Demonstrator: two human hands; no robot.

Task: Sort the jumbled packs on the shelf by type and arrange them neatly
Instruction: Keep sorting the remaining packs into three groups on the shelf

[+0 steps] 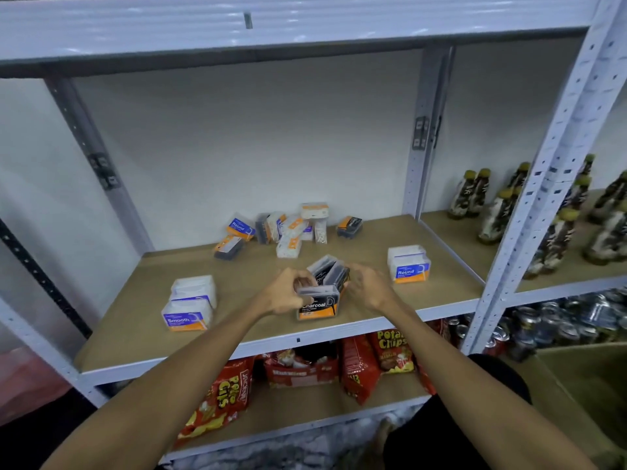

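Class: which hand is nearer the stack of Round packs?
Right. The right hand is just left of the Round packs, not touching; the left hand lies farther left, across the Charcoal packs.

The brown board shelf (135, 327) in its white metal frame carries white-and-blue Smooth packs (188, 305) stacked front left, black Charcoal packs (320, 301) front centre, white-and-blue Round packs (409, 264) stacked right, and a jumbled heap of mixed packs (288, 230) at the back.

Single head-worn wide-angle view — faces forward and down, near shelf (130, 320), its middle board centred.
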